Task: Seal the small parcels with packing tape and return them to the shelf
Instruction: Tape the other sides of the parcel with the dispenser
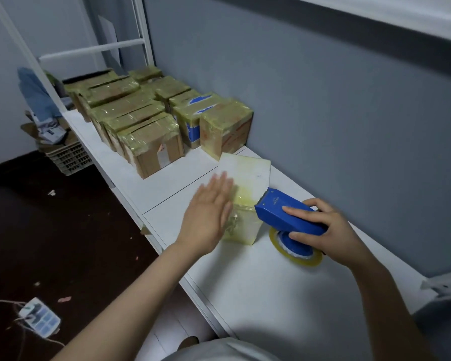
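A small white parcel [248, 178] wrapped in yellowish tape stands on the white shelf [258, 287] in front of me. My left hand [208, 217] lies flat and open against its near left side, fingers together and blurred. My right hand [323, 230] grips a blue tape dispenser [284, 211], whose toothed blade touches the parcel's right edge. The yellowish tape roll [296, 250] sits under the dispenser, just above the shelf.
Several taped cardboard parcels [146, 118] fill the far end of the shelf, up to a grey wall [323, 100]. On the dark floor to the left are a power strip [38, 317] and a plastic crate [68, 157] with clutter.
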